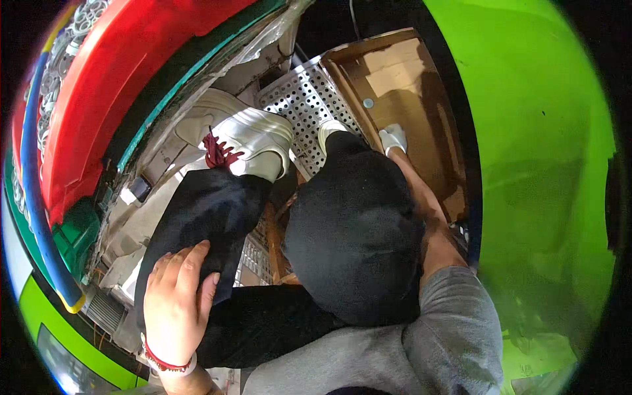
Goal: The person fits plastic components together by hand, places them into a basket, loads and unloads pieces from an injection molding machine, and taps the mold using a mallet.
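1. Head view, step in hand: judging by posture, a reach into the shallow brown cardboard carton (pixel 395 79) with the white-gloved right hand (pixel 394 137), low inside, close to the wall on its left. Fingers seemingly curled inward; impossible to tell whether clamped on anything.
2. Just ahead of that hand and slightly left: a small pale round piece, seemingly a flat disc (pixel 368 103), inside the carton and apart from the glove; on floor or wall, hard to tell.
3. Next move, as a judgement: for the disc, calls for spread fingertips and a shallow pinch; for lifting out, a clear path past the rounded black-trousered right knee (pixel 355 230), close to the forearm.
4. Bare left hand (pixel 175 289): resting on the black-trousered left leg (pixel 197 217), fingers close together, thumb apart, nothing visibly gripped. At its wrist, a thin red bracelet (pixel 161 363).
5. Surface, left of the right hand: a white plate pierced with round holes (pixel 299 92), alongside the carton; farther left, a white shoe with dark red laces (pixel 263 131).
6. Room, well right of the right hand: a broad bright-green panel (pixel 533 164). Ahead and left of the left hand: a curved red bin (pixel 105 99), grey ring-shaped parts (pixel 79 26) and a blue tube with a yellow end (pixel 33 178).
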`<state>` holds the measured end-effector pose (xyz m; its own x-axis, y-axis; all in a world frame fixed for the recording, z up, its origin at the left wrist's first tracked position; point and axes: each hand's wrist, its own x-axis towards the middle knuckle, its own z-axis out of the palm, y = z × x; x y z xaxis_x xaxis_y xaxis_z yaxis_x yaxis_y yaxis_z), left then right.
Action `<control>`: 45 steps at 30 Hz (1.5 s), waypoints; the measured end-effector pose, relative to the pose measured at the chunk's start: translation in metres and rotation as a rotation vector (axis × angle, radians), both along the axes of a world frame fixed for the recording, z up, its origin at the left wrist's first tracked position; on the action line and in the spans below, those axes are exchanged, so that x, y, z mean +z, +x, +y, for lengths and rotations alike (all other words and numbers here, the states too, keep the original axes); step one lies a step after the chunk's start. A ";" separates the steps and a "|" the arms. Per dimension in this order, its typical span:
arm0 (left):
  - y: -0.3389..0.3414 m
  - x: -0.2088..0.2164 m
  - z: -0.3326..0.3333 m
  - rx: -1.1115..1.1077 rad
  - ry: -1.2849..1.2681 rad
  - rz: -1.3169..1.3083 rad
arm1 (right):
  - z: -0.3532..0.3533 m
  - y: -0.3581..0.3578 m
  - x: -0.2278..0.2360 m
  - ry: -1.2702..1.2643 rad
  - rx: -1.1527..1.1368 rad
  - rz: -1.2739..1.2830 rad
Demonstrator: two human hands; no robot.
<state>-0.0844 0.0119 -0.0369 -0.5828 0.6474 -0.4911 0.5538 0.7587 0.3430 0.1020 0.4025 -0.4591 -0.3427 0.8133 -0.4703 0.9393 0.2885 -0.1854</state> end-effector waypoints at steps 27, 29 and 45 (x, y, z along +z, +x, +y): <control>0.018 0.018 -0.020 0.263 0.810 -0.236 | -0.157 -0.099 0.401 0.212 0.980 1.280; 0.037 0.034 -0.017 0.422 1.184 -0.459 | -0.190 -0.097 0.451 0.293 1.175 1.305; 0.072 0.058 -0.054 0.247 1.581 0.179 | -0.269 -0.081 0.538 -1.169 0.662 0.882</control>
